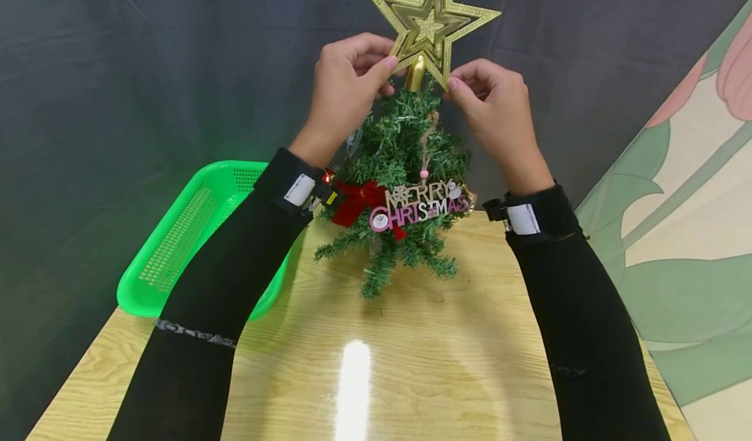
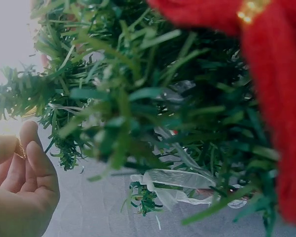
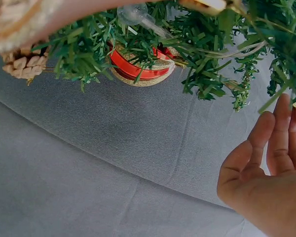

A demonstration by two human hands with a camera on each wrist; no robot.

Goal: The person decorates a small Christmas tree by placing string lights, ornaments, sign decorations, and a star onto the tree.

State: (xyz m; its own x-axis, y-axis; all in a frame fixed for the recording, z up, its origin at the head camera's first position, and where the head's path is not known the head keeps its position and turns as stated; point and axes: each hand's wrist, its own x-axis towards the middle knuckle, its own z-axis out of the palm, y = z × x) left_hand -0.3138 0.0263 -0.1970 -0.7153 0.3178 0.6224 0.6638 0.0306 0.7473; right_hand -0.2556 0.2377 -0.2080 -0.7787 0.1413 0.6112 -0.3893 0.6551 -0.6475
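A gold glittery star [image 1: 429,26] stands at the top of a small green Christmas tree [image 1: 405,144], with its gold socket [image 1: 415,74] at the tree's tip. My left hand [image 1: 350,79] pinches the star's lower left point between thumb and fingers. On the other side my right hand [image 1: 495,105] pinches the lower right point. In the left wrist view the left hand [image 2: 24,185] holds a gold edge beside the branches. The right wrist view has the right hand [image 3: 269,170] at the frame's right edge, its grip on the star mostly cut off.
A "Merry Christmas" sign [image 1: 418,205] and a red bow [image 1: 356,201] hang on the tree. Left of it a green plastic basket [image 1: 176,232] stands on the wooden table [image 1: 435,349]. In the right wrist view a gold ball with red ribbon [image 3: 140,69] and a pinecone [image 3: 27,64] hang.
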